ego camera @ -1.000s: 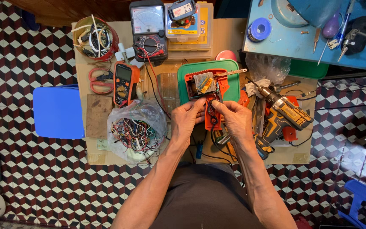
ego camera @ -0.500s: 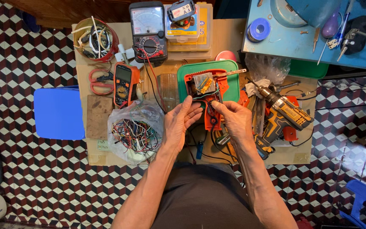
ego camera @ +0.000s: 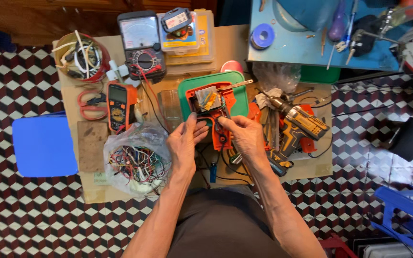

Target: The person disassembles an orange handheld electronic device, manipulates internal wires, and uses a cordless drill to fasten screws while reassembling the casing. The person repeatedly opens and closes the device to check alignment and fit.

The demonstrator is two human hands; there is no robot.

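A: At the middle of the cardboard-topped work table (ego camera: 311, 165), item one: the opened orange plastic tool housing (ego camera: 214, 111) with its bare motor and wiring, lying partly on the green plastic tray (ego camera: 237, 88). Your left hand (ego camera: 183, 143) touches its lower left edge, fingers curled in toward a small dark part. Your right hand (ego camera: 247, 136) pinches at the same spot from the other side, fingertips drawn narrow.

B: Does either hand hold something?

A: Both close on something small at the housing's lower end; what it is, you cannot tell from here.

B: Left of your grip?

A: Item two: a clear plastic bag of mixed coloured wire offcuts (ego camera: 135, 162), just beside your left wrist. Item three: an orange-cased digital multimeter (ego camera: 118, 106), beyond the bag. Item four: red-handled scissors (ego camera: 91, 102), farther out.

B: Right of it?

A: Item five: a yellow-and-black cordless drill (ego camera: 297, 125), near your right hand.

B: Beyond the grip?

A: Item six: a dark analogue meter with a dial face (ego camera: 141, 45). Item seven: a red round tub of white cable scraps (ego camera: 80, 57), well apart to the far left.
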